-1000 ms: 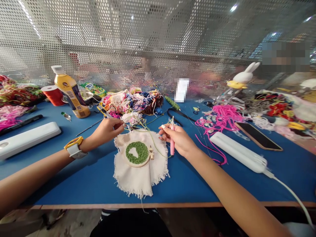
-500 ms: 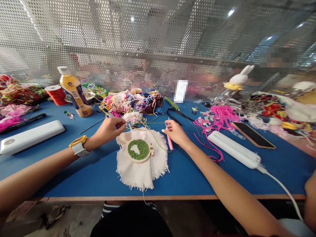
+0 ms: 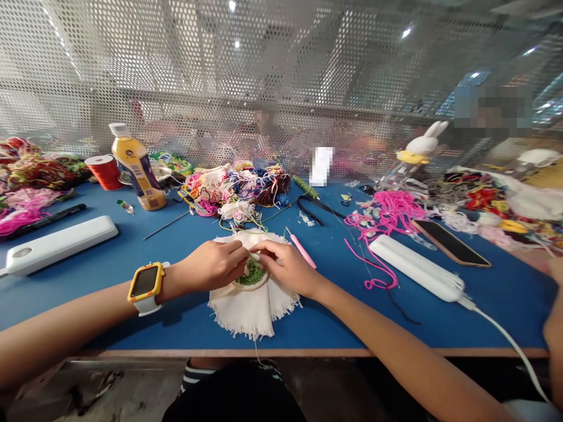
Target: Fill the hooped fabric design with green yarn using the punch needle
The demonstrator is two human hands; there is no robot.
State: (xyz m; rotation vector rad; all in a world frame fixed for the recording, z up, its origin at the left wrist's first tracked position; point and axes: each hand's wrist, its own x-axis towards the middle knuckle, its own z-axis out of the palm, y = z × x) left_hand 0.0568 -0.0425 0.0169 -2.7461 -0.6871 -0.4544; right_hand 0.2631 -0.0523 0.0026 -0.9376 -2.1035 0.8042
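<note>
1. Blue table (image 3: 343, 316): it backs the whole piece, so the work probably goes best pressed lightly against it.
2. White fringed cloth (image 3: 246, 313): it should be spread smooth, since its fold near the hoop could pull the weave slack.
3. Left hand (image 3: 215, 264) and right hand (image 3: 284, 266): fingers bent, tips nearly meeting; I cannot tell what, if anything, they pinch. Small, even movements seem wise.
4. Hoop (image 3: 254, 287): directly beneath the fingertips, its near rim showing.
5. Green loops (image 3: 251, 274): inside the hoop, partly covered by fingers.
6. Pink-handled tool (image 3: 303, 251): beside the right hand, unheld.
</note>
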